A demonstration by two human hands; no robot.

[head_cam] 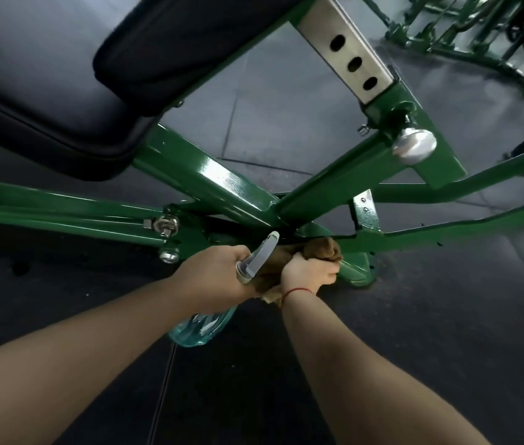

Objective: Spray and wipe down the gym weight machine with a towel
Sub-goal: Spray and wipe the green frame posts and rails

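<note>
The weight machine has a glossy green steel frame [222,184] whose tubes meet low near the floor. My left hand [219,274] grips a clear bluish spray bottle [202,326] by its neck, the grey nozzle pointing up toward the frame joint. My right hand [310,273] grips a bunched brown towel [324,248] and presses it against the lower green tube by the foot of the frame. A red thread circles my right wrist.
A black padded seat [45,91] hangs over the upper left. A steel adjustment post with holes [347,49] and a chrome pull knob [414,146] stand upper right. Another green machine [478,36] sits far back right. Dark rubber floor tiles [430,332] lie all around.
</note>
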